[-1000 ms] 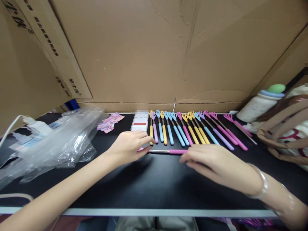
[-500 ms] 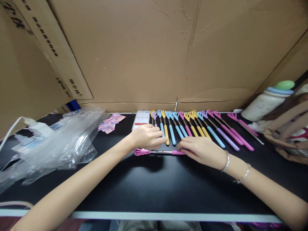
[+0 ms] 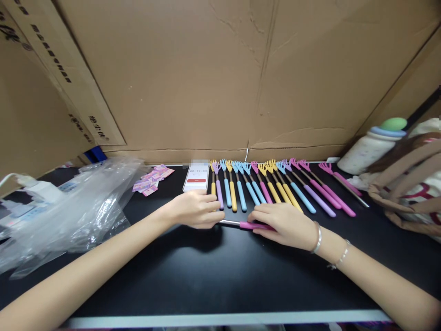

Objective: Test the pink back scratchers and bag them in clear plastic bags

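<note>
A pink-handled telescopic back scratcher lies crosswise on the black table, its metal rod showing between my hands. My left hand covers the claw end with fingers curled over it. My right hand rests on the pink handle, fingers closed along it. Just behind them lies a row of several back scratchers with yellow, blue, purple and pink handles, claws pointing to the cardboard wall.
A phone showing a timer lies left of the row. Small pink packets and crumpled clear plastic bags sit at the left. At the right stand a white bottle and a woven bag. Cardboard walls the back.
My left hand has come back down from the row onto the scratcher's claw end, hiding it. My right hand has stayed on the pink handle.
</note>
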Action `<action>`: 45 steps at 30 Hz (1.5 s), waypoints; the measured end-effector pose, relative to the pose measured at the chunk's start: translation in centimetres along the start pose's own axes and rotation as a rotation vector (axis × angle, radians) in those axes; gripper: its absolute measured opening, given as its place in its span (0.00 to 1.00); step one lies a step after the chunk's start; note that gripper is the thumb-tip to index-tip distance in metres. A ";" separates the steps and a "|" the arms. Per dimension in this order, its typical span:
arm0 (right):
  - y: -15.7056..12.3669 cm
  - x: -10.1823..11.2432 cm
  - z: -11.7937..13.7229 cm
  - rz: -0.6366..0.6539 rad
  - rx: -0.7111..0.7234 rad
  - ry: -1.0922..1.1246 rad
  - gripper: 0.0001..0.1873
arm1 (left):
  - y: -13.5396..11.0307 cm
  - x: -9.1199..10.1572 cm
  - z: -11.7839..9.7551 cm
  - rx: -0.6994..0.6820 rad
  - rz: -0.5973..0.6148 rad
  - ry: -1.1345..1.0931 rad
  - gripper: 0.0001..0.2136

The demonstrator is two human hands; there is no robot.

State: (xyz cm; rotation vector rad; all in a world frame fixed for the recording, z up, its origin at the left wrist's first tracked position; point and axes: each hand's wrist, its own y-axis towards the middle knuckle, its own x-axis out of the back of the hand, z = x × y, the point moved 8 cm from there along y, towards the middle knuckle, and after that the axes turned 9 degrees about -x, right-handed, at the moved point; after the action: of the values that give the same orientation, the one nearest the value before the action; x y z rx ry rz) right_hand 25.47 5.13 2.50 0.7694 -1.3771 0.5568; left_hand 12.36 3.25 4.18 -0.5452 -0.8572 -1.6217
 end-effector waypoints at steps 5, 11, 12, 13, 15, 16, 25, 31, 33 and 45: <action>0.0 -0.4 -0.3 0.043 -0.024 0.067 0.08 | -1.9 -0.2 0.2 0.195 0.099 -0.163 0.08; 0.1 -0.7 -0.8 0.062 -0.029 0.111 0.09 | -3.6 -0.9 -0.1 0.328 0.191 -0.311 0.10; 0.1 -0.7 -0.9 0.064 -0.031 0.109 0.09 | -3.7 -0.9 -0.2 0.329 0.200 -0.315 0.10; 0.1 -0.7 -1.0 0.066 -0.034 0.108 0.09 | -3.8 -1.0 -0.2 0.330 0.210 -0.318 0.11; 0.1 -0.5 -1.1 0.073 -0.038 0.111 0.09 | -4.1 -1.2 -0.2 0.343 0.242 -0.332 0.12; 0.1 -0.5 -1.2 0.080 -0.039 0.116 0.09 | -4.3 -1.4 -0.1 0.359 0.265 -0.343 0.14; 0.0 -0.9 -1.7 0.112 -0.051 0.157 0.10 | -6.1 -1.8 0.7 0.538 0.408 -0.515 0.18; 0.1 -0.9 -1.7 0.112 -0.056 0.159 0.10 | -6.4 -2.1 0.5 0.596 0.468 -0.592 0.18; 0.1 -0.9 -1.8 0.109 -0.058 0.155 0.11 | -6.4 -2.2 0.4 0.596 0.470 -0.601 0.15; -0.1 -0.9 -1.7 0.086 -0.050 0.113 0.10 | -6.3 -2.3 0.2 0.599 0.450 -0.600 0.10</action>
State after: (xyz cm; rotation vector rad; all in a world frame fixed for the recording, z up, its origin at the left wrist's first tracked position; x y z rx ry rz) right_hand 26.53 6.45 1.54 0.6313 -1.3197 0.6220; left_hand 6.78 5.27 1.08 -0.7348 -1.4709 -0.7277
